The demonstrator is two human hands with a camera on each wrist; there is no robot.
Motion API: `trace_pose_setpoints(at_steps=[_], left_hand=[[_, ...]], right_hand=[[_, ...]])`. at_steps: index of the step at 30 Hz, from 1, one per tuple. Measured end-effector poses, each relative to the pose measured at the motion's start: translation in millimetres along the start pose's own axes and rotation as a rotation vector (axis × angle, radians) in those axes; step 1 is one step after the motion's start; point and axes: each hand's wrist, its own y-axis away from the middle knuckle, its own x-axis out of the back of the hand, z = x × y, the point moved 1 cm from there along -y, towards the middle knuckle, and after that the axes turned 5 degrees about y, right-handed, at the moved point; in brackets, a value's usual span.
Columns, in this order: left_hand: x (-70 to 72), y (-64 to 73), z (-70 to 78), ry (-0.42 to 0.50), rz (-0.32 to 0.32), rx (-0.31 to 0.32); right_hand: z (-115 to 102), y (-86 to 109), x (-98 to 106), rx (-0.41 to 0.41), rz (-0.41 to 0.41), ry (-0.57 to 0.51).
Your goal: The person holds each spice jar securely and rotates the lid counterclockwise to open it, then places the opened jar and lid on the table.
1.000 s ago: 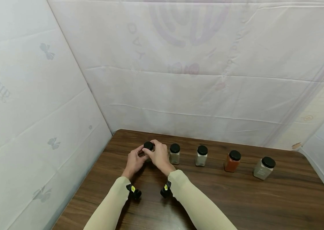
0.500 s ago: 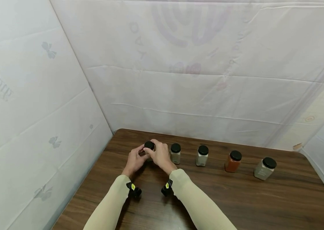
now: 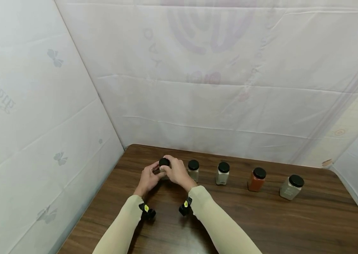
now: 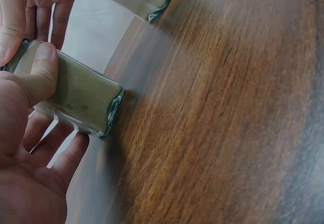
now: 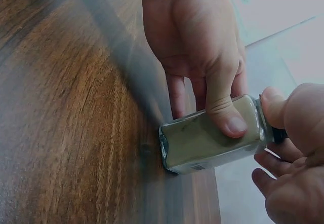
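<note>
A clear square spice jar (image 4: 83,92) of greenish-brown powder stands at the table's left end, its black lid (image 3: 164,162) on top. My left hand (image 3: 148,179) grips the jar's body; the left wrist view has the thumb across one side and fingers around the other. At the lid end, my right hand (image 3: 177,173) pinches the jar, with its thumb at the neck in the right wrist view. Both hands partly cover the lid there. Just right of the hands is a similar black-lidded jar (image 3: 193,170) of pale brown powder.
Farther right along the brown wooden table (image 3: 245,218) stand a jar of whitish powder (image 3: 222,175), a jar of orange-red powder (image 3: 256,181) and a jar of grey-green powder (image 3: 290,190). White cloth walls (image 3: 198,106) rise behind and beside the table.
My right hand has shifted slightly around the lid end, its thumb a little lower. My left hand keeps its grip on the jar. The other jars stand where they were.
</note>
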Motion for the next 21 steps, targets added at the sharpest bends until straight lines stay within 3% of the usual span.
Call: trace_pose_setpoints(at_steps=[14,21], left_hand=[[-0.8,1.1,-0.3,0.017,0.006,0.014],[-0.7,1.3,1.0,-0.021,0.035,0.013]], right_hand=[[-4.9,6.2,1.4,-0.006,0.007,0.009],[-7.8,8.3,-0.3,0.005,0.175,-0.052]])
